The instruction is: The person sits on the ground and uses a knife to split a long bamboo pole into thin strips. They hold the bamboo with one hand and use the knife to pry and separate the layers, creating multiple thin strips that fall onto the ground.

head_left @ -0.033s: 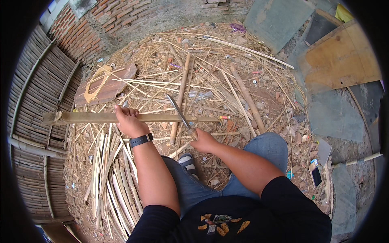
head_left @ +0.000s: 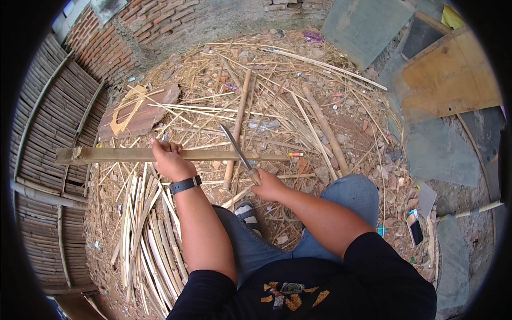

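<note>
Left hand (head_left: pixel 173 159) wrapped around a long flat bamboo slat (head_left: pixel 117 155), held crosswise in front of the body; right hand (head_left: pixel 268 185) closed on the handle of a knife (head_left: pixel 238 148), whose blade crosses the slat to the right of the left hand. Contact between blade and slat: cannot tell; sharp side likewise unclear. Main risk, in my judgement: a slip of the blade along the slat toward the left fingers, caused by a knot, a glancing angle or too much force. Second risk: the slat could roll or swing, since only one hand grips it and both ends reach well beyond that grip. A stroke pulled back toward the body might meet the jeans-covered knee (head_left: pixel 352 194) or the sandalled foot (head_left: pixel 247 216). Edges and room: the slat's left end overlaps the bamboo fence (head_left: pixel 58 133) in view, so leftward travel may be limited; touching or apart not certain. The pile of split strips (head_left: pixel 152 240) lies beside the left forearm. Beyond the blade, low litter and a round pole (head_left: pixel 242 106) cover the ground, leaving air above them for an outward stroke.
</note>
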`<state>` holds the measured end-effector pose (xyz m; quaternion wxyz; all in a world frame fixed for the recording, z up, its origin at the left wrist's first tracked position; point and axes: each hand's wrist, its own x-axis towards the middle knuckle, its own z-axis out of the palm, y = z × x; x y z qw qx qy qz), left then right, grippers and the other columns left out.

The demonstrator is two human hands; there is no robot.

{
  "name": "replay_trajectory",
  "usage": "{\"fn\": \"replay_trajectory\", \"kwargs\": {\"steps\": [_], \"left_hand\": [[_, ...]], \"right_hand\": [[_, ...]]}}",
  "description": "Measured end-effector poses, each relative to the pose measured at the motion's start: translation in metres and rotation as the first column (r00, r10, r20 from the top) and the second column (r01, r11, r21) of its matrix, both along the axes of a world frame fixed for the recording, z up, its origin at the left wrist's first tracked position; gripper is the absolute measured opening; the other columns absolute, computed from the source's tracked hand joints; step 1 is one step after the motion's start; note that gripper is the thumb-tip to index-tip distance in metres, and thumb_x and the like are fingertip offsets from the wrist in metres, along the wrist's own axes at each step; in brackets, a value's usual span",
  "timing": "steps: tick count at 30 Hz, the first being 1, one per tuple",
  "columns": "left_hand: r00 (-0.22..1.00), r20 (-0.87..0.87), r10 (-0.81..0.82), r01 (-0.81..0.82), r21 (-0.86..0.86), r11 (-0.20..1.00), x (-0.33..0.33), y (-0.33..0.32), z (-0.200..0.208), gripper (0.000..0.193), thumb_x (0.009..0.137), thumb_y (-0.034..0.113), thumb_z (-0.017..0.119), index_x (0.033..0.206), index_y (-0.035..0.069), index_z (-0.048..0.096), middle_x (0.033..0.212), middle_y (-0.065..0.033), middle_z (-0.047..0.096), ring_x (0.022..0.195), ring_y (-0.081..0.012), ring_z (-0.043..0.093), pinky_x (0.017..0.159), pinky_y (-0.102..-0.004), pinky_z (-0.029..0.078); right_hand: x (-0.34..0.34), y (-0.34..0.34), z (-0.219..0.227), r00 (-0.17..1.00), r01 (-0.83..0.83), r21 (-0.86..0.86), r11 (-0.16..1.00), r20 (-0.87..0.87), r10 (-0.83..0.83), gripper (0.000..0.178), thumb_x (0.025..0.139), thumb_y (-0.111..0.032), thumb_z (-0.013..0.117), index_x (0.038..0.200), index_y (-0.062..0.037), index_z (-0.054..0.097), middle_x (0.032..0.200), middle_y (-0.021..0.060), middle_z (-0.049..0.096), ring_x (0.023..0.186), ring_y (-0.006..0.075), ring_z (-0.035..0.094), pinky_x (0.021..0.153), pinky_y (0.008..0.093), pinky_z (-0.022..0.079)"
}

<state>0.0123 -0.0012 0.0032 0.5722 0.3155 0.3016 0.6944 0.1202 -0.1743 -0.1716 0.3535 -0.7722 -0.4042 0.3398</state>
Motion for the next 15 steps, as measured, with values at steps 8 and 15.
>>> {"fn": "replay_trajectory", "kwargs": {"steps": [8,15], "left_hand": [[1.000,0.016,-0.016,0.016,0.014,1.000,-0.001,0.001,-0.002,0.036,0.096,0.029,0.059,0.069,0.015,0.041,0.059,0.0025,0.036,0.053,-0.0096,0.033,0.051,-0.0266,0.031],[1.000,-0.019,0.001,-0.001,0.004,1.000,-0.001,0.004,-0.005,0.036,0.098,0.029,0.055,0.069,0.015,0.040,0.059,0.0030,0.032,0.054,-0.0105,0.031,0.055,-0.0291,0.034]], "right_hand": [[0.001,-0.002,-0.005,1.000,0.024,0.030,0.999,0.009,-0.024,0.054,0.077,-0.026,0.067,0.118,0.0043,0.050,0.104,0.0286,0.064,0.101,0.0426,0.062,0.090,0.0465,0.049],[0.005,0.000,-0.010,1.000,0.020,-0.038,0.999,0.002,-0.020,0.054,0.076,-0.027,0.068,0.115,0.0054,0.051,0.104,0.0288,0.064,0.101,0.0422,0.063,0.088,0.0463,0.049]]}}
